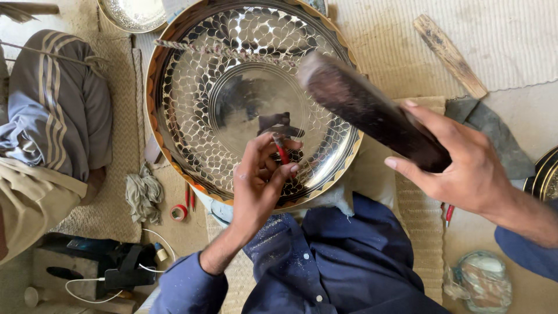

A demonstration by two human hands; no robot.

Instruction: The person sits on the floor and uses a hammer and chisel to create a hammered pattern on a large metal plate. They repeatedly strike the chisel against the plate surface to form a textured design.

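A large round metal tray (pixel 203 93), engraved with a leaf pattern and rimmed in brass colour, is propped on the lap of the person in dark blue clothing (pixel 337 261); it fills the upper middle of the view. Its smooth centre gives reflections.

The left hand (pixel 261 180) is closed around a thin red-handled tool (pixel 282 152), pinched between thumb and fingers, with the tool's tip set against the tray's lower engraved band, just below the centre disc.

The right hand (pixel 459 163) is wrapped around the handle end of a dark wooden mallet (pixel 366 107). The mallet is held raised and tilted, its pale head end over the tray's upper right part; whether it touches the tray cannot be told.

A twisted cord (pixel 221 52) lies across the tray's upper part.

To the left, another person's leg in grey striped trousers (pixel 58 99) is seen on a woven mat (pixel 122 116). A rag (pixel 144 195), a roll of red tape (pixel 178 213) and red-handled pliers (pixel 189 197) lie near the tray's lower left rim. A wooden stick (pixel 450 55) rests at upper right, well apart from the hands. A second metal dish (pixel 133 14) is partly seen at the top.
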